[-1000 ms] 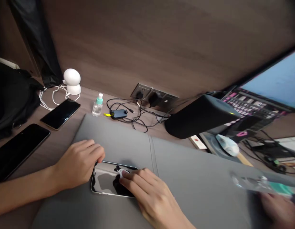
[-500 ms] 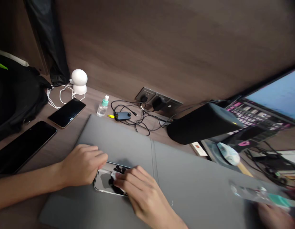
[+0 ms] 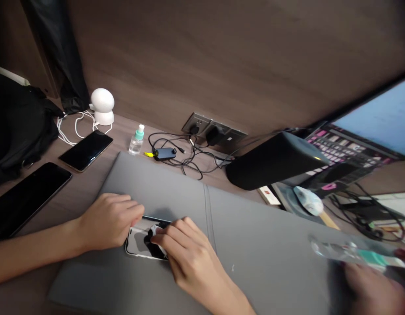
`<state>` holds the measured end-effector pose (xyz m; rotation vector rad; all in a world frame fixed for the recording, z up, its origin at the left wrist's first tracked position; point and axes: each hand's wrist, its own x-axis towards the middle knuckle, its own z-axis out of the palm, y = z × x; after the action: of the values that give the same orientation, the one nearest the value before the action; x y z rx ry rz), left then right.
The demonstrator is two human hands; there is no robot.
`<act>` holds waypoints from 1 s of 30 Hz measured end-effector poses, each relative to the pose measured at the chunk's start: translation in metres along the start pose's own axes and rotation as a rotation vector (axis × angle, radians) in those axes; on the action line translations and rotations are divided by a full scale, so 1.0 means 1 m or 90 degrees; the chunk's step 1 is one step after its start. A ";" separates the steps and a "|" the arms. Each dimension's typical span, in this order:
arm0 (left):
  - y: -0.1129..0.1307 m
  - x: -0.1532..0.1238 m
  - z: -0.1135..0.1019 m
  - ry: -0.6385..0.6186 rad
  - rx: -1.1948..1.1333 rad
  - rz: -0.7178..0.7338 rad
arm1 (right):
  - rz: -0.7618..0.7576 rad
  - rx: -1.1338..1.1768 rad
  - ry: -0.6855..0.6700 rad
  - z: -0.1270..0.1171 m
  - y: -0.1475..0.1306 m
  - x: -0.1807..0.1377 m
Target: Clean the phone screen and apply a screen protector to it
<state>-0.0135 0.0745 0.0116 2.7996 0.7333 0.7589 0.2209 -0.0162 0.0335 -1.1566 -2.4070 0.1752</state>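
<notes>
A smartphone (image 3: 140, 243) lies on the grey mat with its bright, reflective screen facing up. My left hand (image 3: 112, 221) is closed, its curled fingers gripping the phone's upper left corner. Pinched in the fingers of my right hand (image 3: 191, 256) is a small white wipe (image 3: 155, 229), pressed against the screen. This hand covers the phone's right end. Dark reflections of the fingers show in the glass. Beneath both hands stretches the grey mat (image 3: 255, 236).
Two dark phones (image 3: 86, 150) (image 3: 30, 197) lie left, near a black bag (image 3: 19, 122). Behind the mat stand a small spray bottle (image 3: 136, 141), tangled cables (image 3: 189, 159) and a black cylindrical speaker (image 3: 271, 162). At lower right, a blurred hand (image 3: 376, 286) is beside a clear bottle (image 3: 340, 250).
The whole view has shifted slightly, so things sit a little further left and higher. My right hand has slid the wipe slightly towards the phone's far edge. My left hand keeps its place.
</notes>
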 end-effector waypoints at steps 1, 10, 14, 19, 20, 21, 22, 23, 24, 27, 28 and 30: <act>0.000 0.000 -0.001 -0.005 0.003 0.003 | -0.011 -0.005 -0.006 0.002 -0.001 0.005; -0.011 0.015 -0.017 -0.050 -0.119 -0.190 | -0.175 -0.087 -0.071 0.006 0.008 0.042; -0.012 0.036 -0.018 -0.022 -0.324 -0.323 | -0.116 0.021 -0.025 -0.009 0.041 0.039; -0.010 0.052 -0.009 -0.039 -0.431 -0.376 | 0.180 0.254 0.136 -0.031 0.086 0.020; -0.010 0.053 -0.008 -0.050 -0.435 -0.384 | 0.196 0.276 0.113 -0.035 0.089 0.018; -0.010 0.053 -0.008 -0.059 -0.437 -0.389 | 0.196 0.290 0.078 -0.038 0.089 0.017; -0.010 0.051 -0.008 -0.063 -0.442 -0.391 | 0.183 0.299 0.038 -0.041 0.087 0.016; -0.010 0.050 -0.009 -0.062 -0.447 -0.389 | 0.162 0.307 -0.002 -0.043 0.083 0.016; -0.011 0.047 -0.009 -0.059 -0.453 -0.384 | 0.137 0.315 -0.039 -0.046 0.079 0.016; -0.012 0.042 -0.010 -0.056 -0.466 -0.370 | 0.089 0.317 -0.125 -0.050 0.066 0.014; -0.012 0.041 -0.010 -0.057 -0.469 -0.368 | 0.087 0.310 -0.147 -0.050 0.064 0.013; -0.012 0.041 -0.010 -0.061 -0.473 -0.364 | 0.089 0.296 -0.172 -0.048 0.062 0.012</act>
<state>0.0072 0.1056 0.0350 1.8259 0.9291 0.6072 0.2804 0.0286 0.0613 -1.1294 -2.3191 0.9355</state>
